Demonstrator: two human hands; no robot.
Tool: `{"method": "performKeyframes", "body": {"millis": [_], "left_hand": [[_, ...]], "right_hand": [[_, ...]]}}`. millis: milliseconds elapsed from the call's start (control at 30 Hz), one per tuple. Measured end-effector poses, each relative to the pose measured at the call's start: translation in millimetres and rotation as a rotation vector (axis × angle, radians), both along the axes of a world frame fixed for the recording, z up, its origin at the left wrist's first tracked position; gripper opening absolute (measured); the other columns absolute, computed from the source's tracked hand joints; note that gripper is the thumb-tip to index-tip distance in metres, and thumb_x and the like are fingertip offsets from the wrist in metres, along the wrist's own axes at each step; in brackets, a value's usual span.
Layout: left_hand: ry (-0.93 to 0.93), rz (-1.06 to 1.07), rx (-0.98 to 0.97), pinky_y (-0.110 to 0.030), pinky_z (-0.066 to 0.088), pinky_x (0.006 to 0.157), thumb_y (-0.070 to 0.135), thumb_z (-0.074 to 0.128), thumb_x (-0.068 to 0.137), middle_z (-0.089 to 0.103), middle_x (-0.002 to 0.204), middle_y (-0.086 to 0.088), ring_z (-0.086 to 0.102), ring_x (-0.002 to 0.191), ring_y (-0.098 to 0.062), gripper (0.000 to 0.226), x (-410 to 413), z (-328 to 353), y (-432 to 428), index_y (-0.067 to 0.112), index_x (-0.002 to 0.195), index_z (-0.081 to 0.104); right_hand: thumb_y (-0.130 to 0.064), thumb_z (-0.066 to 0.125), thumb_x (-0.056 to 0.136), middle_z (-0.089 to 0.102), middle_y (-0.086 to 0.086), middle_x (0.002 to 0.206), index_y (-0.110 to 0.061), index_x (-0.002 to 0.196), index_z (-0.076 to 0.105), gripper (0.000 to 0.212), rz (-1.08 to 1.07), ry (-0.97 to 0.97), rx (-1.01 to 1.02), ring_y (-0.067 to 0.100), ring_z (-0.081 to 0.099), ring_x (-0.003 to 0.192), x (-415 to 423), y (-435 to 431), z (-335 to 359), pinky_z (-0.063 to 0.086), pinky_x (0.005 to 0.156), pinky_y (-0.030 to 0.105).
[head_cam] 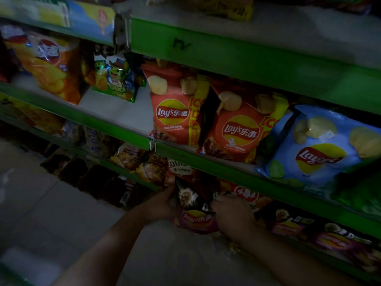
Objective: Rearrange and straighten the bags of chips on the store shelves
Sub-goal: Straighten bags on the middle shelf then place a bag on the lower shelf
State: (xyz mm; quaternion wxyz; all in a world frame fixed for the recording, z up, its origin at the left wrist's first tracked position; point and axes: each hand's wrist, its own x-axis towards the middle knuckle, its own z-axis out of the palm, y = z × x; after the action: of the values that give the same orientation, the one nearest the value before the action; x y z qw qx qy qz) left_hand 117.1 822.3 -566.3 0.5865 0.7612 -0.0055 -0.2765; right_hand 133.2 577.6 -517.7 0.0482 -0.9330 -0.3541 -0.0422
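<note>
Lower centre: left hand and right hand grip the dark chip bag by its side edges; likely light, puffy, slick, crushable, so hold seams.

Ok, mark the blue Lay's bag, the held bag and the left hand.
blue Lay's bag (317, 158): head view, on its logo.
held bag (196, 218): head view, on its yellow logo.
left hand (160, 205): head view, back of hand.

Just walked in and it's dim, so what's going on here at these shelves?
A person is tidying chips. The left hand and right hand hold a dark purple Lay's bag in the row below the green shelf, which carries two red Lay's bags and a blue Lay's bag.
</note>
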Motion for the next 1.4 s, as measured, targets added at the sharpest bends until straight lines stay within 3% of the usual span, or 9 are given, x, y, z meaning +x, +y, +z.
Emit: {"method": "performKeyframes", "body": {"millis": [67, 167, 333, 500, 700, 767, 900, 1133, 1400], "left_hand": [[0.011, 0.066, -0.144, -0.018, 0.053, 0.090, 0.019, 0.090, 0.069, 0.051, 0.136, 0.032, 0.052, 0.121, 0.013, 0.110, -20.2, 17.7, -12.5, 0.051, 0.143, 0.014], [0.031, 0.292, -0.224, -0.033, 0.056, 0.092, 0.024, 0.097, 0.053, 0.054, 0.140, 0.014, 0.058, 0.123, -0.004, 0.139, -36.1, 39.6, -26.7, 0.035, 0.156, 0.004], [-0.061, 0.456, -0.219, -0.030, 0.060, 0.080, 0.012, 0.093, 0.063, 0.071, 0.122, 0.010, 0.068, 0.110, -0.012, 0.095, -50.3, 77.2, -28.1, 0.044, 0.135, 0.040], [-0.251, 0.598, -0.217, -0.025, 0.059, 0.066, 0.014, 0.088, 0.067, 0.077, 0.105, 0.006, 0.074, 0.096, -0.020, 0.051, -50.5, 148.7, -28.5, 0.042, 0.105, 0.068], [-0.409, 0.557, -0.309, -0.038, 0.062, 0.069, 0.035, 0.093, 0.056, 0.077, 0.107, 0.000, 0.076, 0.091, -0.026, 0.054, -42.2, 262.9, -51.4, 0.044, 0.104, 0.068], [-0.454, 0.544, -0.338, -0.041, 0.062, 0.071, 0.040, 0.094, 0.045, 0.077, 0.104, 0.000, 0.076, 0.090, -0.027, 0.057, -41.2, 297.4, -63.8, 0.044, 0.096, 0.069], [-0.617, 0.549, -0.384, -0.036, 0.062, 0.062, 0.034, 0.093, 0.045, 0.078, 0.096, 0.002, 0.076, 0.084, -0.028, 0.047, -36.6, 366.5, -97.7, 0.043, 0.085, 0.070], [-0.878, 0.331, -0.405, -0.036, 0.061, 0.075, 0.062, 0.092, 0.044, 0.075, 0.111, 0.004, 0.075, 0.096, -0.023, 0.071, -28.9, 487.4, -159.0, 0.046, 0.108, 0.066], [-1.057, 0.239, -0.423, -0.030, 0.059, 0.063, 0.067, 0.062, 0.069, 0.075, 0.099, 0.006, 0.075, 0.085, -0.014, 0.040, -19.8, 558.4, -238.0, 0.054, 0.106, 0.060]], "right_hand": [[-0.020, 0.087, 0.024, 0.056, -0.005, 0.049, -0.021, 0.043, 0.059, 0.035, 0.028, -0.013, 0.023, 0.014, 0.056, 0.040, -3.2, 2.1, 14.0, 0.036, 0.036, 0.013], [-0.029, 0.088, 0.026, 0.056, -0.009, 0.049, -0.024, 0.044, 0.061, 0.033, 0.072, -0.049, 0.033, 0.009, 0.057, 0.042, -8.9, 4.1, 38.1, 0.031, 0.035, 0.013], [-0.057, 0.084, 0.050, 0.067, -0.012, 0.071, -0.031, 0.081, 0.075, 0.042, 0.046, -0.103, 0.097, 0.010, 0.066, 0.060, -19.8, -9.8, 80.3, 0.048, 0.045, 0.017], [-0.055, 0.059, 0.079, 0.061, 0.001, 0.097, -0.022, 0.121, 0.058, 0.053, -0.022, -0.208, 0.345, 0.018, 0.061, 0.085, -24.3, -38.0, 141.6, 0.054, 0.064, 0.026], [-0.069, 0.068, 0.065, 0.035, -0.011, 0.134, -0.037, 0.142, 0.027, 0.093, -0.158, -0.065, 0.799, -0.002, 0.037, 0.124, -35.1, -64.6, 221.8, 0.036, 0.100, 0.017], [-0.066, 0.076, 0.060, 0.036, -0.025, 0.139, -0.053, 0.139, 0.016, 0.101, -0.098, 0.135, 1.005, -0.013, 0.038, 0.127, -40.9, -75.2, 248.6, 0.037, 0.102, 0.010], [-0.045, 0.089, 0.057, 0.056, -0.030, 0.128, -0.068, 0.130, 0.023, 0.101, 0.023, 0.435, 1.207, 0.004, 0.061, 0.116, -47.7, -97.3, 301.2, 0.056, 0.089, 0.032], [-0.014, 0.087, 0.056, 0.071, -0.001, 0.115, -0.039, 0.127, 0.049, 0.084, 0.019, 0.190, 1.489, 0.023, 0.070, 0.101, -51.2, -150.1, 401.7, 0.060, 0.075, 0.036], [-0.036, 0.088, 0.046, 0.074, -0.006, 0.107, -0.050, 0.115, 0.056, 0.077, -0.057, -0.062, 1.521, 0.015, 0.073, 0.093, -69.0, -240.4, 467.4, 0.059, 0.073, 0.032]]}}
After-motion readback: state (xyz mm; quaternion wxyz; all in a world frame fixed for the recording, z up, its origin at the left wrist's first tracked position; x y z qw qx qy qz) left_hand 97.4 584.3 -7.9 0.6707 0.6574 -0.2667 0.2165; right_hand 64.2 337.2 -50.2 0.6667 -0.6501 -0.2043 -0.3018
